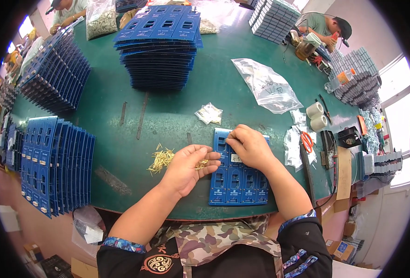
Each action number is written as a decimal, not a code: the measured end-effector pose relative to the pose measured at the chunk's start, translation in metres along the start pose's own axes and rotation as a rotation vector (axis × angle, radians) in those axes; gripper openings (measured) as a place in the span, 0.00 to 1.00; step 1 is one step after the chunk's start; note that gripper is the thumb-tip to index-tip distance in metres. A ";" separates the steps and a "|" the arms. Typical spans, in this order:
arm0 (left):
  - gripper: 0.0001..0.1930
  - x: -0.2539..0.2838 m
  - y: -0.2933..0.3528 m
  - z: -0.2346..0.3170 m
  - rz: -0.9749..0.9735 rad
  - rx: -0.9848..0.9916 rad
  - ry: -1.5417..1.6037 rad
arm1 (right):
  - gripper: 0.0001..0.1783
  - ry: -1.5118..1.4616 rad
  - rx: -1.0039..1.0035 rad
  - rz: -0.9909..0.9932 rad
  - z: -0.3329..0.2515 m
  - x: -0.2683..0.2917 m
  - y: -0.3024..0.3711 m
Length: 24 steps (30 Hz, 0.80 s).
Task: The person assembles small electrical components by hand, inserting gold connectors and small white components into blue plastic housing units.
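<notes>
A blue circuit board panel (235, 197) lies flat on the table in front of me, with rows of rectangular cutouts and a small white label (236, 158) near its middle. My right hand (250, 146) is over the panel's upper part, thumb and fingers pinched together at its upper left; what they pinch is too small or hidden. My left hand (186, 169) is cupped palm up at the panel's left edge, fingers curled around several thin brass pins (201, 164). A loose pile of the same pins (161, 160) lies just left of that hand.
A tall stack of blue panels (161, 55) stands ahead; more stacks (59, 167) stand at left. Small clear bags (209, 113) and a large plastic bag (267, 85) lie beyond the panel. Orange-handled scissors (307, 142) and tape rolls (317, 116) are at right. Co-workers sit across the table.
</notes>
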State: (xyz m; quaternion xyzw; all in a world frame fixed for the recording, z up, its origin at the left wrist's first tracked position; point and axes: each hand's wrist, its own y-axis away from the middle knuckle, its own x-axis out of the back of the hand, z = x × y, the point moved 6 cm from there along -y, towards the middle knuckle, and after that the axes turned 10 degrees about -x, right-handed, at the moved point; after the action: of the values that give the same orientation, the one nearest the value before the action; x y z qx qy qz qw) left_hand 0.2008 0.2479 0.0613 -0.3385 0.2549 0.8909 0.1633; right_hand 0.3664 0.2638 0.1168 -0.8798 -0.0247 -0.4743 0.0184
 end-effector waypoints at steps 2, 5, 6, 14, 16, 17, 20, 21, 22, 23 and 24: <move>0.10 0.002 -0.001 0.002 0.009 0.000 0.033 | 0.08 0.014 0.008 0.003 -0.001 0.000 0.000; 0.12 0.004 -0.001 0.003 -0.018 0.003 0.100 | 0.08 0.046 0.018 0.013 -0.003 0.000 0.001; 0.12 0.004 -0.001 0.003 -0.013 0.006 0.091 | 0.07 0.058 0.019 0.024 -0.003 0.000 0.001; 0.12 0.000 0.000 0.001 -0.014 0.008 -0.017 | 0.06 0.144 0.108 0.079 -0.009 -0.004 0.004; 0.12 -0.001 0.000 0.002 -0.035 -0.011 -0.016 | 0.06 0.202 0.147 0.105 -0.013 -0.005 0.005; 0.12 0.000 -0.001 0.001 -0.034 -0.011 -0.019 | 0.06 0.199 0.147 0.106 -0.013 -0.005 0.005; 0.14 -0.001 -0.001 0.002 -0.047 -0.040 -0.047 | 0.05 0.208 0.179 0.115 -0.014 -0.004 0.007; 0.14 0.000 -0.001 0.002 -0.041 -0.041 -0.045 | 0.05 0.187 0.184 0.118 -0.014 -0.003 0.007; 0.15 0.000 -0.001 0.002 -0.036 -0.041 -0.044 | 0.04 0.167 0.188 0.120 -0.014 -0.002 0.008; 0.15 0.001 -0.001 0.002 -0.032 -0.045 -0.045 | 0.04 0.164 0.193 0.120 -0.015 -0.002 0.009; 0.15 0.002 -0.002 0.001 -0.026 -0.050 -0.040 | 0.05 0.150 0.191 0.149 -0.016 0.001 0.011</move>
State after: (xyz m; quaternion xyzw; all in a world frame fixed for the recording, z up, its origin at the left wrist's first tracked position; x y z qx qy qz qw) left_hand 0.1993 0.2505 0.0602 -0.3281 0.2247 0.9014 0.1715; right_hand 0.3539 0.2516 0.1261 -0.8356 -0.0030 -0.5315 0.1388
